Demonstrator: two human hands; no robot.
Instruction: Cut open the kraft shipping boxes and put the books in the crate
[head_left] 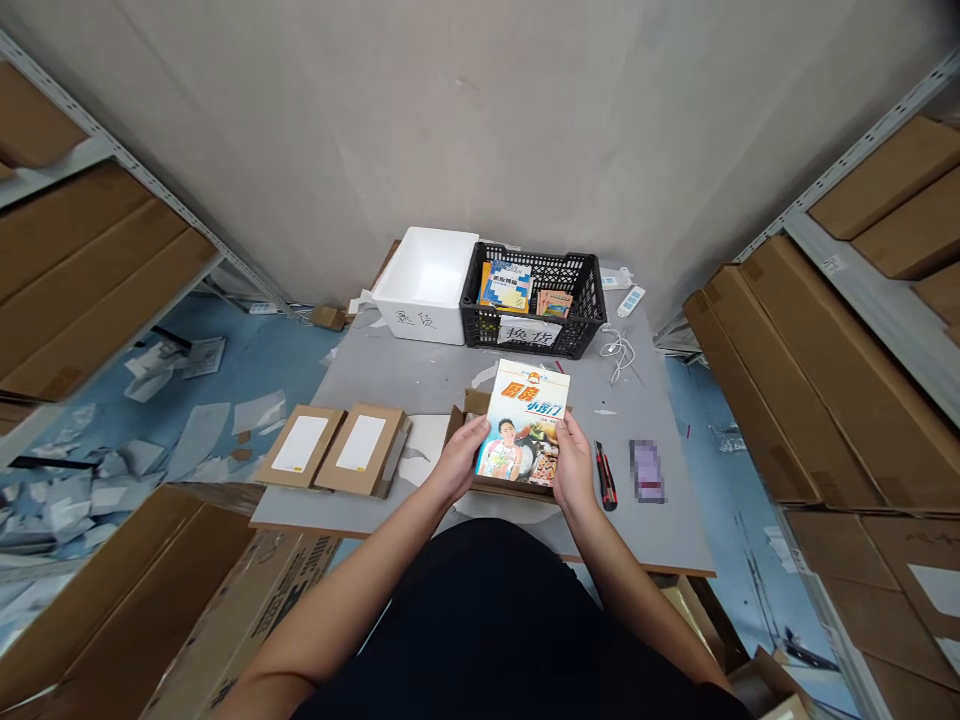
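Grip's on both sides of it, is it?

Yes. The left grip (457, 460) and right grip (574, 465) each close on a long edge of a paperback (521, 425), spread only as wide as the book, thumbs on the cover.

And where's the book?

Right over an open cardboard box (472, 403), its lower end at the box, its cover tilted up toward the person. I can't tell whether it touches the bottom.

What's around it on the table (390, 375)?

Just to the right, a red and black box cutter (606, 475), then a blurred packet (647, 470). To the left, two flat cardboard mailers (330, 450) with white labels lie side by side.

Further back?

A black plastic crate (592, 300) holding more books (506, 285), a white foam box (420, 310) beside it, and a white cable (619, 355) in front of the crate's right corner.

Beyond the table?

Shelves of cardboard boxes (97, 260) on both sides, and paper scraps across a blue floor (202, 440).
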